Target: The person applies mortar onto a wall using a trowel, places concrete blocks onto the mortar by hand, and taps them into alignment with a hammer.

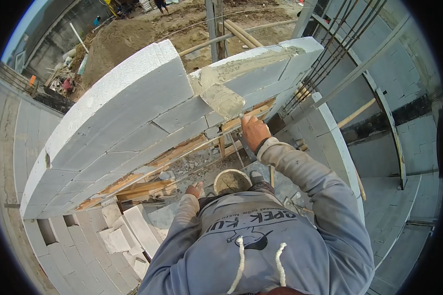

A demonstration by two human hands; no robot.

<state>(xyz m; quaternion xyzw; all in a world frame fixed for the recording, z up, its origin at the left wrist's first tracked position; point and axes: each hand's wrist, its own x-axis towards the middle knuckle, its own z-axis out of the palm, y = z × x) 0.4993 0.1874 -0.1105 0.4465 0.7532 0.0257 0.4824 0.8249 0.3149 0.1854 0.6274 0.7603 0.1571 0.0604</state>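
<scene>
My right hand (255, 132) is closed around the handle of a trowel (223, 101). Grey mortar coats the trowel's broad blade, which is at the near top edge of a wall of light blocks (133, 130). Mortar (253, 65) lies along the wall's top, right of a large block (128, 83) in the upper course. My left hand (195, 189) hangs low by my body, apart from the wall, its fingers loosely parted with nothing visible in them. Close to it, a round bucket (231, 172) stands on the floor and holds grey mortar.
Wooden boards (147, 190) run beneath the wall's lower course. Broken white blocks (120, 238) are piled at lower left. Steel rods (337, 39) rise at the right, near another block wall (327, 123). Beyond the wall are a post (215, 29) and a dirt mound (115, 46).
</scene>
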